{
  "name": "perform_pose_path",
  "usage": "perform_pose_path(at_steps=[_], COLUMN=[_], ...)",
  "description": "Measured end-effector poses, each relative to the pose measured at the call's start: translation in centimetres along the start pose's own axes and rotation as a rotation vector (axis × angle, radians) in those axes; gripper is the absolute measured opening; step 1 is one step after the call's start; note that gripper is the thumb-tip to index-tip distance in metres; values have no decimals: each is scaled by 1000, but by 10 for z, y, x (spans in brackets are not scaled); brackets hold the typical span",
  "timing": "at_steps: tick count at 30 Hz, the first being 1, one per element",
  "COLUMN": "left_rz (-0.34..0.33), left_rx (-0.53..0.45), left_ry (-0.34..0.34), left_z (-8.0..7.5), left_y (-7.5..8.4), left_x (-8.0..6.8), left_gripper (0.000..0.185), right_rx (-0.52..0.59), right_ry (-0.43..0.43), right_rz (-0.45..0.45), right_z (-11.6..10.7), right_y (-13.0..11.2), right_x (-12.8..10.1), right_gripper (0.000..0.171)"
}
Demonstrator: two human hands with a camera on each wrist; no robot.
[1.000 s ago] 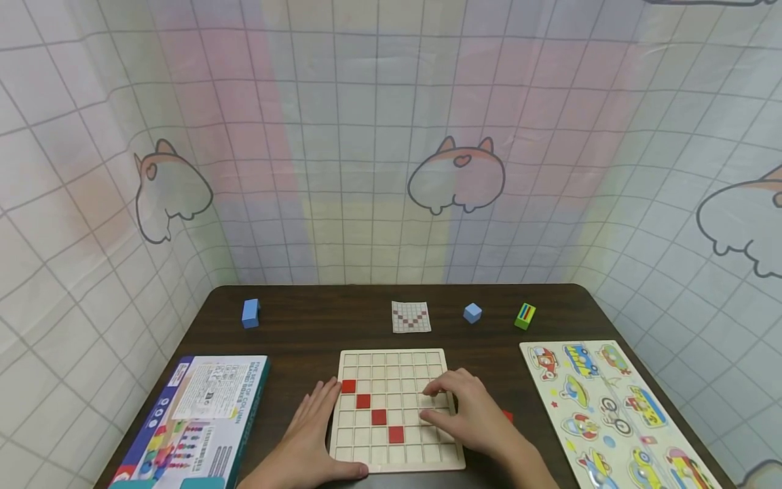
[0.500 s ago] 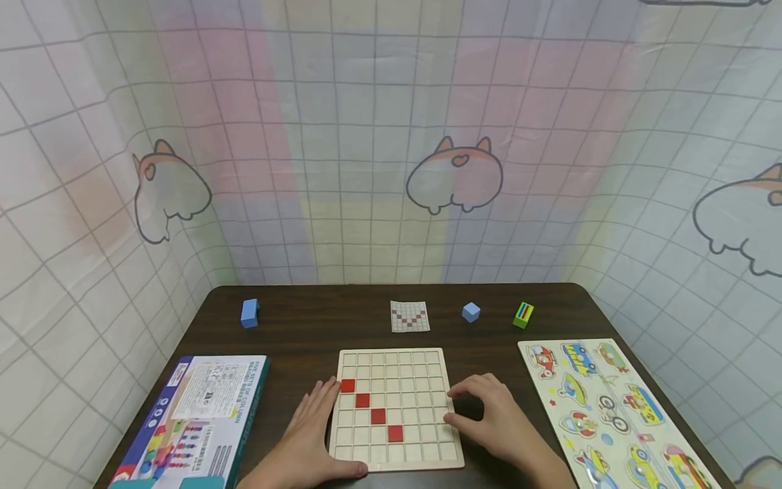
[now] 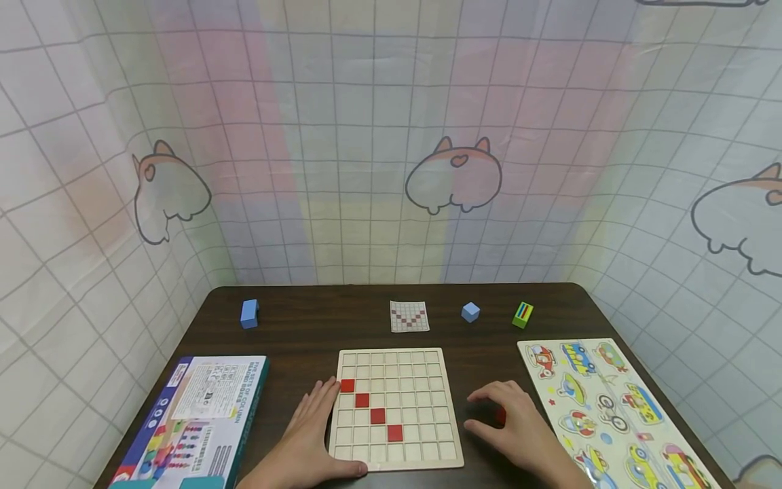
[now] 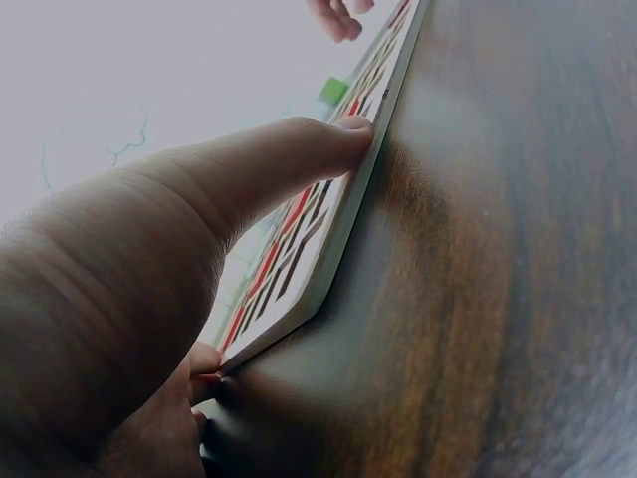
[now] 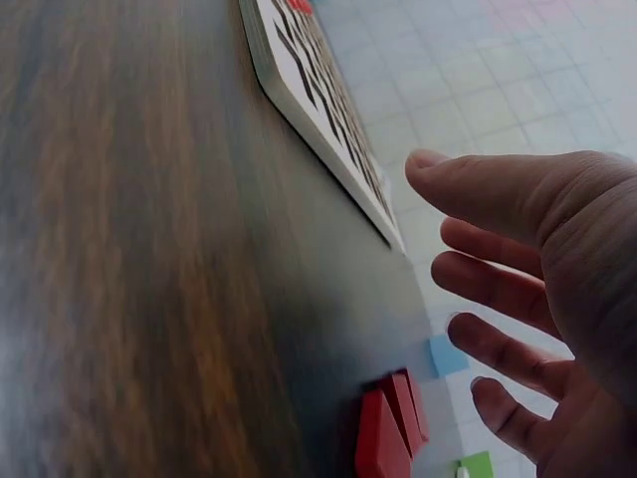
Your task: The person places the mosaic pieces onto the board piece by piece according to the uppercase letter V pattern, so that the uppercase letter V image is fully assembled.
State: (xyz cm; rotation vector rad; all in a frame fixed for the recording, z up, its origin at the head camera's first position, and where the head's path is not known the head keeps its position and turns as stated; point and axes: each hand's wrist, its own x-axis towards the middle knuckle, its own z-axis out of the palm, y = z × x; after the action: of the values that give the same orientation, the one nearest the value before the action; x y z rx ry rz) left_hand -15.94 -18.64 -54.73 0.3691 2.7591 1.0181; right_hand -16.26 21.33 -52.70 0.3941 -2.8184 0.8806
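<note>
A pale grid board (image 3: 421,380) lies on the dark table, with red square tiles (image 3: 377,415) stepping diagonally down its left half. My left hand (image 3: 308,435) rests against the board's left side, fingers straight, its thumb on the front edge; the left wrist view shows that thumb (image 4: 299,149) on the rim. To the right of the board hovers my right hand (image 3: 510,424), fingers loosely bent and apart, holding nothing. Loose red tiles (image 5: 388,428) lie near its fingers in the right wrist view; the head view shows only a bit of red behind the hand.
Behind the board lies a small pattern card (image 3: 410,317). Near the far edge are a blue block (image 3: 250,314), a blue cube (image 3: 470,312) and a green striped block (image 3: 523,315). A boxed set (image 3: 195,414) flanks the left, a vehicle puzzle board (image 3: 599,407) the right.
My right hand has moved right, from over the board's right columns to beside the board near the loose red tiles. The left hand stays in place.
</note>
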Motion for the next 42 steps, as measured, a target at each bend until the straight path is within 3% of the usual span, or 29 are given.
perform_pose_path(at_steps=[8,19,26,35,42], left_rz=[9,1,2,-8,5], left_rx=[5,13,18,8,-6], left_ry=[5,5,6,4,-8], left_z=[1,2,2,0,1], left_y=[-2,-4,-4,-1,-3], left_x=[0,1,1,1,1], left_gripper=[156,157,157,157,156], right_rx=[8,-79,-87,-66,-99], right_ry=[46,84,28,-29,-56], right_rz=[-13,15,116,183,167], right_z=[-7,-8,-12,-19,-19], right_y=[11,25,31,30,32], right_x=[-9,-11,-13,-17,-11], right_gripper=[35,34,31,26,22])
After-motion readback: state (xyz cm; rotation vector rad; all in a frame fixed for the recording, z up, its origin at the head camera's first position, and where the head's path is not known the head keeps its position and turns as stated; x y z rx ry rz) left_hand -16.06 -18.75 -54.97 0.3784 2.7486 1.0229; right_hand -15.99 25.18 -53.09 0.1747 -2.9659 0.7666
